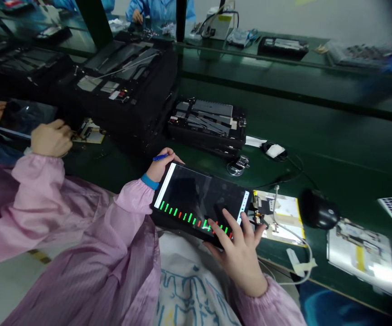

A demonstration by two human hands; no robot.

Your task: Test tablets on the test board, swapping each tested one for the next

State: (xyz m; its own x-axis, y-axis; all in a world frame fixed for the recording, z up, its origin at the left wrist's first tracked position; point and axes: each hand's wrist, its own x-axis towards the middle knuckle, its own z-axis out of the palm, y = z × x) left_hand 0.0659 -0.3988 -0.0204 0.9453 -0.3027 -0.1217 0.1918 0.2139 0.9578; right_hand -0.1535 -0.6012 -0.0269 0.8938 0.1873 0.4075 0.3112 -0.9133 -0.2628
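My left hand (162, 168) grips the upper left edge of a lit tablet screen (196, 188). A blue pen (161, 157) is tucked in the same hand, and a blue band (150, 181) circles that wrist. The screen is mostly black, with rows of small green and red text along its near side and a white strip at each end. Over its near right part, my right hand (241, 246) is spread, fingertips at or just above the glass; contact is unclear. Close to the screen's right end lies an opened tablet body (284, 213) with a white cable across it.
Stacked black trays (209, 124) of parts stand ahead, with taller stacks (128, 81) to the left. A round metal piece (238, 166), a black scanner-like device (320, 210) and a silver tablet housing (362, 256) lie rightward. At left, a co-worker's hands (51, 138) handle another screen.
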